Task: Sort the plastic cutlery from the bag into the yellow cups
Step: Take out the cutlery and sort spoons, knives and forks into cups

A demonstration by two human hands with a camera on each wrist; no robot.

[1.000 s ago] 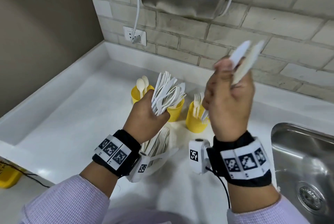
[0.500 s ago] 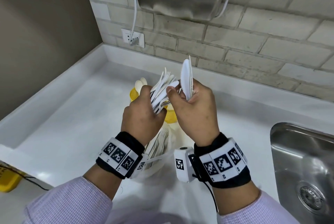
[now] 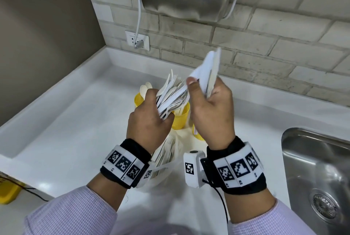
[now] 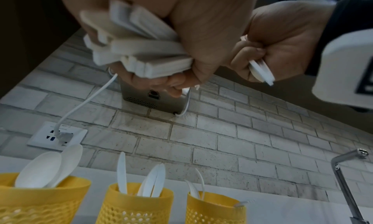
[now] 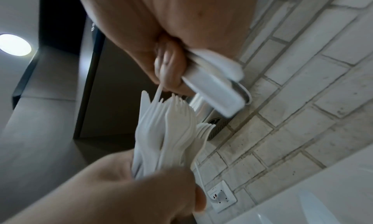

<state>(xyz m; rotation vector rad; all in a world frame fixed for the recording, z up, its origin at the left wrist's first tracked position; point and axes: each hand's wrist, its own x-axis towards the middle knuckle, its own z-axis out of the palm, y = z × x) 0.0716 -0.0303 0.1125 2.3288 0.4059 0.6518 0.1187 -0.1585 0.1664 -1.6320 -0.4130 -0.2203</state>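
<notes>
Two hands share the load: the left hand [image 3: 149,125] clenches a mixed bundle of plastic cutlery [image 3: 171,95] by the handles, above the yellow cups [image 4: 137,203], while the right hand [image 3: 210,113] grasps a few knives [image 3: 210,71] and pinches another piece from the bundle. Light, stiff and likely slick, each piece is best taken by its handle, since thin tines could snap.

Yellow cups [image 4: 137,206]: three, in a row on the counter. Spoons [image 4: 40,168] in the left cup: two. Knives [image 4: 122,173] in the middle cup: three showed. Forks [image 4: 193,190] in the right cup: at least two, exact count unclear. Hands: two, the left hand [image 3: 149,126] and the right hand [image 3: 212,117]. Loose cutlery [image 3: 170,94] held in the left: too many to count. Sink [image 3: 322,168]: one. Wall socket [image 3: 137,40]: one.
</notes>
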